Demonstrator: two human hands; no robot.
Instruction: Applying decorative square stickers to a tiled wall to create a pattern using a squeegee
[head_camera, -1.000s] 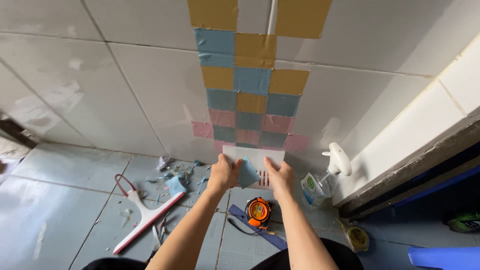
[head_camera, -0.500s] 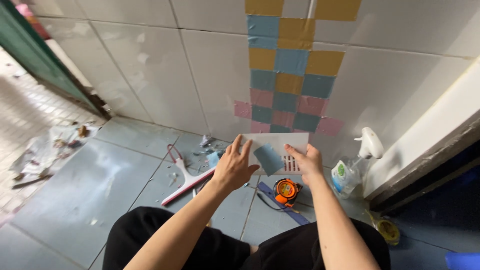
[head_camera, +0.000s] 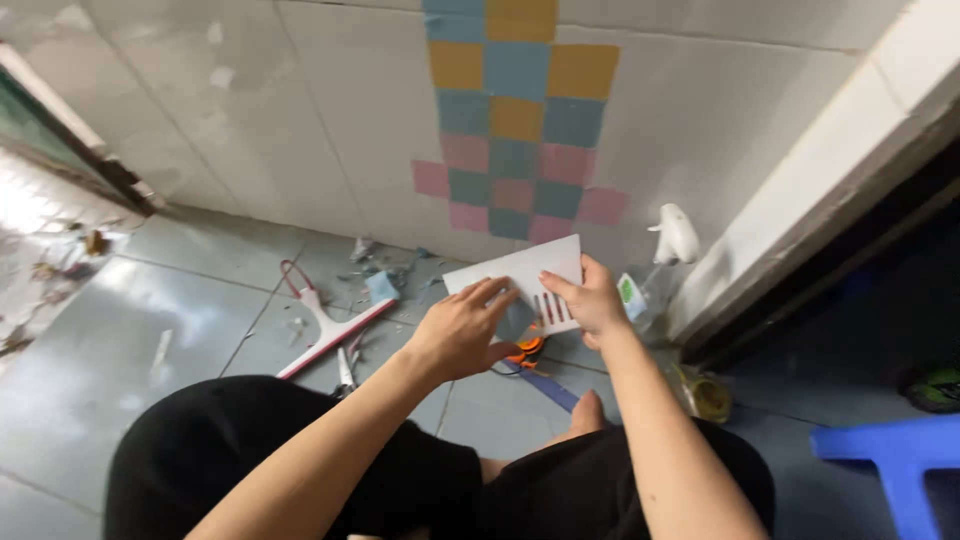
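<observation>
Both my hands hold a white backing sheet (head_camera: 520, 272) in front of me, above the floor. A teal square sticker (head_camera: 515, 320) sits on the sheet beside some red stripes. My left hand (head_camera: 462, 330) rests its fingers on the teal square and the sheet's left part. My right hand (head_camera: 590, 297) grips the sheet's right edge, thumb on top. On the white tiled wall ahead is a patch of blue, yellow, teal and pink square stickers (head_camera: 515, 140).
A red and white squeegee (head_camera: 328, 330) lies on the grey floor tiles with paper scraps (head_camera: 380, 275) near it. An orange tape measure (head_camera: 522, 350) and a blue ruler (head_camera: 548, 388) lie under my hands. A white spray bottle (head_camera: 668, 245) and a tape roll (head_camera: 708, 396) stand right. A blue stool (head_camera: 890, 465) is far right.
The view has swung from the left doorway back toward the wall and closer in. My hands have brought the sheet lower, and my left fingers have shifted onto the teal square.
</observation>
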